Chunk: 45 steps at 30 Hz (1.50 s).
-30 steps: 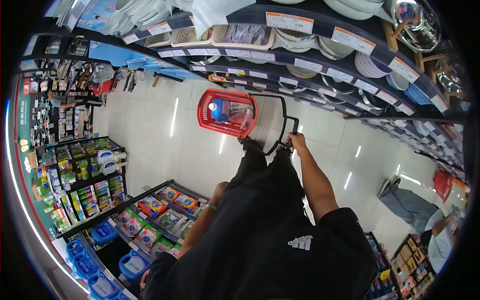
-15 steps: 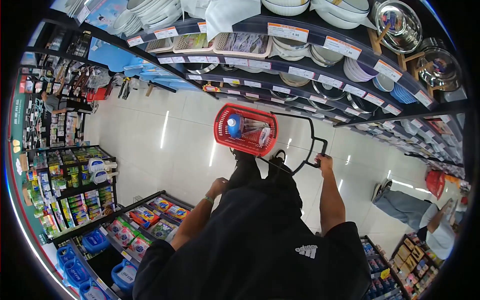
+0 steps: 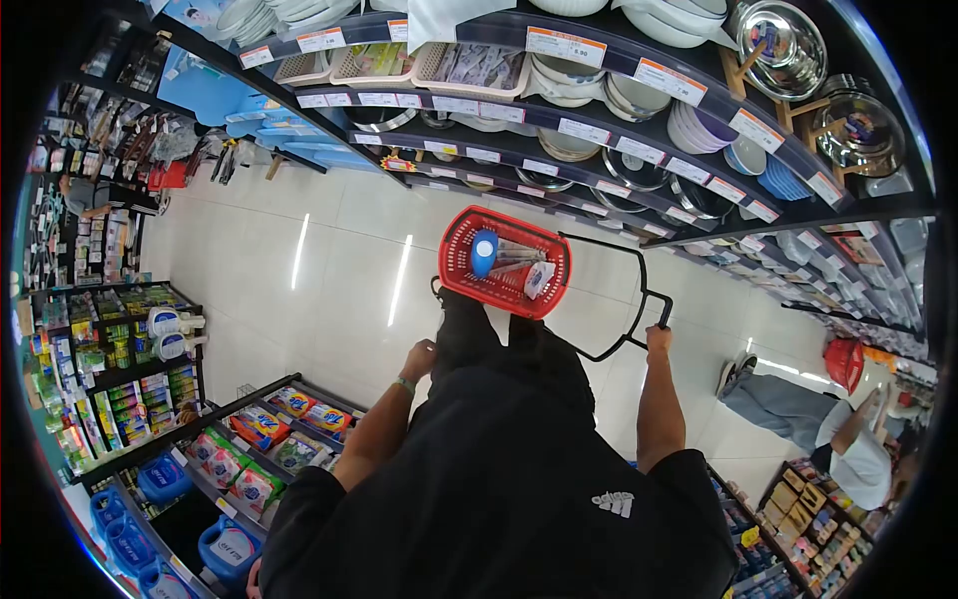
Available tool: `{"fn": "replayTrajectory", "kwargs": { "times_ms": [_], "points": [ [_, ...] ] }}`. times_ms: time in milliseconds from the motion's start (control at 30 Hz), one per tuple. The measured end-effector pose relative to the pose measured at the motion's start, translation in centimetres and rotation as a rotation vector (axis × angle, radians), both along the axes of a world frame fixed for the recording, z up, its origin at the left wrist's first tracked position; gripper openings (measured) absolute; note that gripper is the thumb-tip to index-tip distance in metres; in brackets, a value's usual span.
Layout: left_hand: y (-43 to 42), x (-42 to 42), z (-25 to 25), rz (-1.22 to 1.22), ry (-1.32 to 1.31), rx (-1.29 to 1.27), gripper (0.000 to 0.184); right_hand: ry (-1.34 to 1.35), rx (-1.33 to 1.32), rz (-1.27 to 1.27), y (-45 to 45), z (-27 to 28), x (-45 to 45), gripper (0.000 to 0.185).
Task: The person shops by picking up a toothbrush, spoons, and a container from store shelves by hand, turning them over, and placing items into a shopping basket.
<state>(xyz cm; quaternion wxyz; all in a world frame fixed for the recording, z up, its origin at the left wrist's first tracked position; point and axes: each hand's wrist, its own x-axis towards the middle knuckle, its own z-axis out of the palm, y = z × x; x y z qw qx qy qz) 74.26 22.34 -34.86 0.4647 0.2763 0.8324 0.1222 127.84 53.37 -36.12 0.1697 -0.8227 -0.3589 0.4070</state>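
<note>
Right fingers (image 3: 659,335) clasp the basket's (image 3: 507,299) handle (image 3: 667,308), floor (image 3: 339,255) stretching left of its rim (image 3: 444,252).

My left grip (image 3: 419,361) could pass over open floor (image 3: 349,250) beside the red basket (image 3: 499,302), which obstructs the dish shelf's (image 3: 599,208) lower edge.

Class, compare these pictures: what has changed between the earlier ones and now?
The red basket has moved rightward in the picture, along the shelf of dishes, as has the right hand. Nothing was visibly grasped or released: the right hand still holds the black handle, and the blue bottle is still inside the basket.
</note>
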Motion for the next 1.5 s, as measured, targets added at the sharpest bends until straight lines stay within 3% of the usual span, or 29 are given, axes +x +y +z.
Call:
{"fn": "replayTrajectory", "kwargs": {
  "times_ms": [33, 167, 300, 367, 400, 467, 600, 633, 700, 767, 833, 900, 967, 1033, 1167, 1233, 1267, 1300, 1367, 1400, 1500],
  "points": [
    [0.0, 0.1, -0.5, -0.026, 0.031, 0.055, 0.023, -0.138, -0.082, 0.041, -0.1, -0.1, 0.6, 0.020],
    [1.6, 0.7, 0.2, 0.015, -0.011, 0.031, 0.025, -0.185, -0.109, 0.013, -1.8, -1.2, 2.3, 0.028],
    [3.4, 1.1, 1.6, 0.041, -0.019, 0.020, 0.025, -0.319, -0.060, -0.094, -4.6, -5.8, 4.7, 0.030],
    [4.6, 1.4, 3.1, -0.028, 0.116, 0.070, 0.024, -0.196, -0.092, 0.011, -5.7, -8.4, 6.1, 0.020],
    [5.2, 1.5, 3.8, -0.035, 0.120, 0.077, 0.024, -0.198, -0.151, -0.058, -6.2, -4.3, 3.2, 0.026],
    [6.6, 1.5, 5.1, 0.185, -0.086, 0.003, 0.024, -0.069, -0.233, -0.084, -7.4, -4.2, 1.8, 0.023],
    [7.5, 1.0, 2.7, 0.118, -0.007, 0.094, 0.024, 0.148, -0.278, -0.078, -10.1, -2.6, -2.8, 0.021],
    [8.4, 1.4, 3.4, 0.048, 0.064, 0.114, 0.024, 0.189, -0.435, 0.122, -10.1, -2.8, -3.3, 0.019],
    [9.7, 2.0, 3.9, -0.019, 0.141, 0.138, 0.025, 0.174, -0.345, 0.454, -11.5, -3.9, -4.2, 0.017],
    [10.5, 2.0, 2.8, -0.087, 0.187, 0.221, 0.025, -0.284, -0.064, 1.329, -11.4, -6.9, -4.1, 0.021],
    [11.6, 2.1, 4.0, -0.077, 0.152, 0.228, 0.026, -0.191, -0.109, 1.205, -11.1, -6.2, -6.1, 0.024],
    [12.2, 2.2, 4.8, -0.032, 0.105, 0.207, 0.021, -0.039, 0.132, 1.353, -10.4, -2.9, -7.2, 0.028],
    [11.7, 1.6, 4.0, -0.011, 0.089, 0.232, 0.019, -0.040, 0.060, 1.411, -9.3, -1.4, -8.4, 0.032],
    [11.0, 1.1, 3.1, -0.071, 0.046, 0.214, 0.026, -0.029, 0.116, 1.423, -8.6, -3.3, -8.6, 0.033],
    [8.3, 0.9, 1.2, -0.008, -0.020, 0.275, 0.020, -0.082, 0.071, 1.496, -7.0, -3.7, -9.6, 0.025],
    [7.3, 1.1, 0.1, 0.159, -0.185, 0.039, 0.022, 0.047, 0.107, 1.421, -6.0, -3.5, -9.6, 0.016],
    [6.6, 0.9, -0.2, -0.072, -0.081, 0.126, 0.026, 0.050, 0.110, 1.432, -5.8, -3.5, -10.1, 0.016],
    [5.7, 1.2, -0.6, -0.010, -0.041, 0.158, 0.030, 0.220, -0.117, 1.030, -5.6, -1.7, -11.4, 0.013],
    [4.6, 0.8, -2.5, -0.119, 0.041, 0.097, 0.031, 0.502, -0.521, 0.182, -5.0, 1.7, -13.4, 0.008],
    [5.2, 0.9, 0.2, -0.050, 0.031, 0.083, 0.031, 0.535, -0.562, 0.221, -4.5, 2.6, -13.9, 0.005],
    [4.6, -0.5, 0.6, 0.053, -0.070, 0.025, 0.032, 0.633, -0.586, 0.195, -4.6, 2.4, -15.3, 0.008]
  ]
}}
